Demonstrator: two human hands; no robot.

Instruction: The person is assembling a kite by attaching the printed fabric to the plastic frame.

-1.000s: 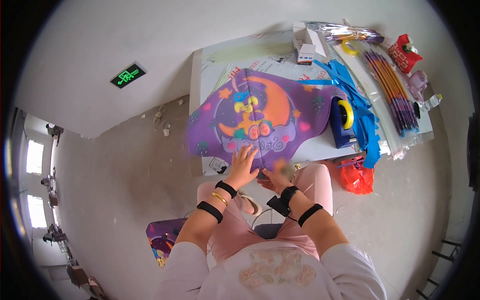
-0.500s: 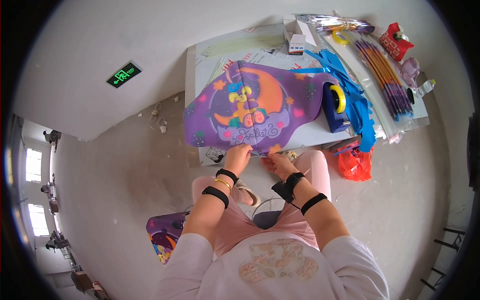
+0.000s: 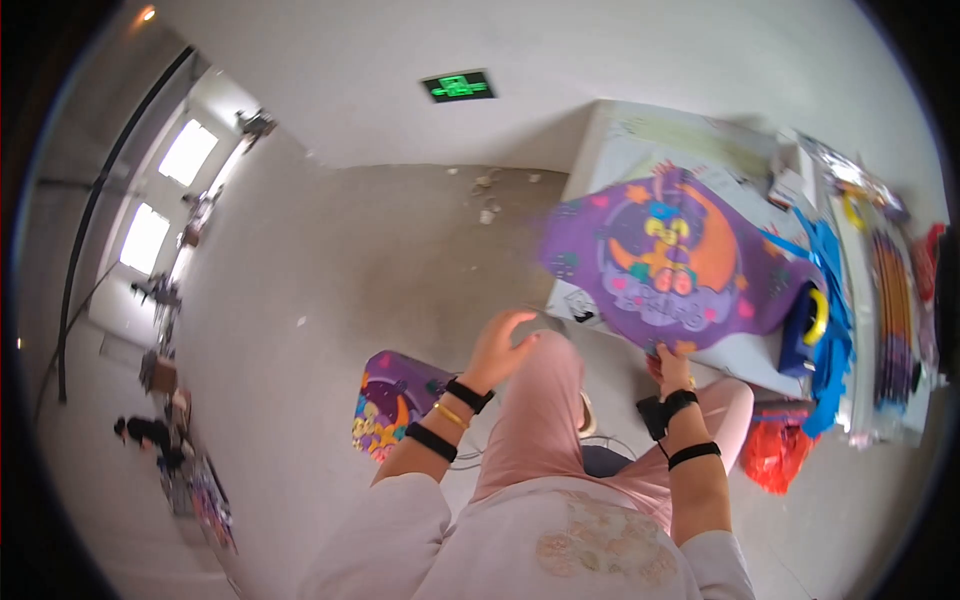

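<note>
One purple kite point(image 3: 672, 262) with a cartoon moon print is held up over the near edge of the white table point(image 3: 640, 140), pinched at its lower edge by the right hand point(image 3: 672, 368). The left hand point(image 3: 500, 345) hangs free above the knee, fingers loosely curled, holding nothing. Blue strips point(image 3: 832, 262) lie on the table beyond, and a purple printed pack point(image 3: 388, 402) sits on the floor.
</note>
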